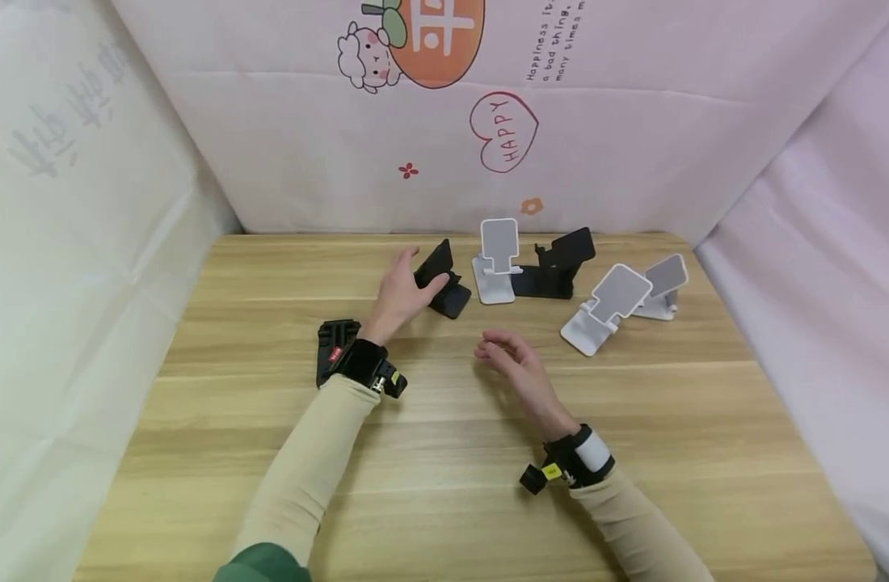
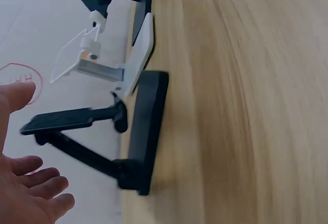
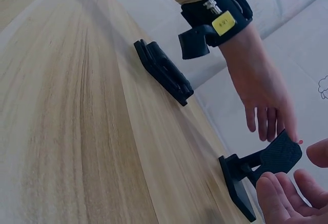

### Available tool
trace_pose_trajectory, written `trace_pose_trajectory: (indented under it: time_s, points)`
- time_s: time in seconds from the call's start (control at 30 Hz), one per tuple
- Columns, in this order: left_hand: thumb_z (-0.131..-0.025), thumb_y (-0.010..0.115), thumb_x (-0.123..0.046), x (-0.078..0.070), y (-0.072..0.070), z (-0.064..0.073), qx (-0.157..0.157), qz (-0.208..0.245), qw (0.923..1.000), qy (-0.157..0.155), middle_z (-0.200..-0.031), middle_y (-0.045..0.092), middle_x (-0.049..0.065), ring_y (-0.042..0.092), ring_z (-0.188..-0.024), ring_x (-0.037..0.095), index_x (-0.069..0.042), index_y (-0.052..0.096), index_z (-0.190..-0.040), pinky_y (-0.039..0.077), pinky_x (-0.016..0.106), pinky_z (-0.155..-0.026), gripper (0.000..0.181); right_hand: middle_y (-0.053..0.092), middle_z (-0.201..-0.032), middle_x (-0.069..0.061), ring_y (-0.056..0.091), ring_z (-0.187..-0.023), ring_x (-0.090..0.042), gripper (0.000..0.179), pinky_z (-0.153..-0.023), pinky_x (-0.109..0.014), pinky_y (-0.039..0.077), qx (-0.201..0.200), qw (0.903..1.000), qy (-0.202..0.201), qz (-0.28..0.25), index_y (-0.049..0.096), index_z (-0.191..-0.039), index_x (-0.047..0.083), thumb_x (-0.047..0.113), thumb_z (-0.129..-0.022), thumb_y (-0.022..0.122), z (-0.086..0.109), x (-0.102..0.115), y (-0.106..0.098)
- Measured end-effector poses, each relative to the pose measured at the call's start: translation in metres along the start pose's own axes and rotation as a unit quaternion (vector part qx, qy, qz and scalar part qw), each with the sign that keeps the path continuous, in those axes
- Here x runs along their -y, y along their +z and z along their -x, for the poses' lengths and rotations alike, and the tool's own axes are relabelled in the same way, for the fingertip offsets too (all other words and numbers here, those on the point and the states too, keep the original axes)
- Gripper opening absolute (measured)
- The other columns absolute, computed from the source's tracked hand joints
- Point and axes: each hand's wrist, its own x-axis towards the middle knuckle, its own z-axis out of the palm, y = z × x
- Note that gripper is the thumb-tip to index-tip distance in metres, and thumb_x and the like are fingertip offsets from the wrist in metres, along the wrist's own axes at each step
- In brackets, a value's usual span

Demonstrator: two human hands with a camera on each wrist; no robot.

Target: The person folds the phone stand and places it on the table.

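Observation:
My left hand (image 1: 403, 293) is at the unfolded black phone stand (image 1: 452, 300), its thumb and fingers spread around the raised holder. In the left wrist view that hand (image 2: 31, 188) shows a gap to the black stand (image 2: 146, 131), with no grip on it. My right hand (image 1: 520, 376) hovers over the table in front of the stands, fingers loosely bent and holding nothing. A folded black stand (image 1: 328, 356) lies beside my left wrist, partly hidden by it.
Behind and to the right stand a white phone stand (image 1: 497, 287), another black one (image 1: 542, 283), and two more white ones (image 1: 586, 333) (image 1: 659, 307) close together. A printed white cloth (image 1: 306, 162) hangs along the table's far edge.

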Motion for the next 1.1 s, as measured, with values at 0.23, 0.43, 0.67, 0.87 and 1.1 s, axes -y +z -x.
trace_pose_trajectory:
  time_s: [0.23, 0.43, 0.67, 0.87, 1.1]
  points:
    - [-0.091, 0.056, -0.040, 0.003, 0.015, -0.008, 0.002, 0.010, 0.9999, -0.008, -0.144, 0.041, 0.015, 0.042, -0.126, 0.027, -0.004, 0.037, -0.143, 0.039, 0.040, -0.104, 0.067, 0.051, -0.127, -0.028, 0.056, -0.110, -0.026, 0.049, -0.100, -0.040, 0.044, 0.006, 0.9999, -0.003, -0.007, 0.044, -0.133, -0.002, 0.030, -0.097, 0.052, 0.000, 0.003, 0.002]
    - [-0.097, 0.050, -0.025, 0.004, 0.019, -0.012, 0.001, 0.016, 0.9998, 0.009, -0.142, 0.045, 0.015, 0.044, -0.125, 0.026, -0.004, 0.041, -0.141, 0.039, 0.038, -0.104, 0.050, 0.050, -0.129, -0.028, 0.055, -0.111, -0.026, 0.049, -0.099, -0.037, 0.046, -0.001, 0.9999, 0.001, -0.014, 0.043, -0.133, -0.003, 0.030, -0.096, 0.052, 0.000, 0.004, -0.002]
    - [-0.097, 0.049, -0.019, 0.000, 0.018, -0.010, -0.018, 0.003, 0.9998, 0.001, -0.137, 0.051, 0.016, 0.051, -0.118, 0.028, -0.003, 0.044, -0.140, 0.044, 0.040, -0.099, 0.046, 0.047, -0.129, -0.033, 0.056, -0.111, -0.027, 0.050, -0.100, -0.041, 0.044, 0.005, 0.9998, -0.004, -0.018, 0.041, -0.134, -0.005, 0.028, -0.098, 0.050, 0.001, 0.002, -0.003]
    - [-0.098, 0.048, -0.018, 0.001, 0.019, -0.010, -0.030, -0.002, 0.9996, 0.002, -0.133, 0.055, 0.019, 0.054, -0.114, 0.030, -0.002, 0.044, -0.139, 0.047, 0.041, -0.097, 0.045, 0.051, -0.125, -0.030, 0.057, -0.109, -0.026, 0.053, -0.101, -0.045, 0.043, -0.002, 0.9995, -0.003, -0.030, 0.040, -0.134, -0.008, 0.028, -0.097, 0.052, 0.001, 0.001, -0.004]
    - [-0.097, 0.048, -0.017, 0.000, 0.019, -0.010, -0.047, 0.002, 0.9989, 0.010, -0.117, 0.063, 0.022, 0.061, -0.100, 0.029, -0.002, 0.049, -0.134, 0.052, 0.041, -0.086, 0.039, 0.051, -0.125, -0.031, 0.057, -0.108, -0.025, 0.050, -0.100, -0.044, 0.044, -0.007, 0.9992, -0.003, -0.039, 0.041, -0.133, -0.008, 0.025, -0.097, 0.053, 0.001, 0.000, -0.005]
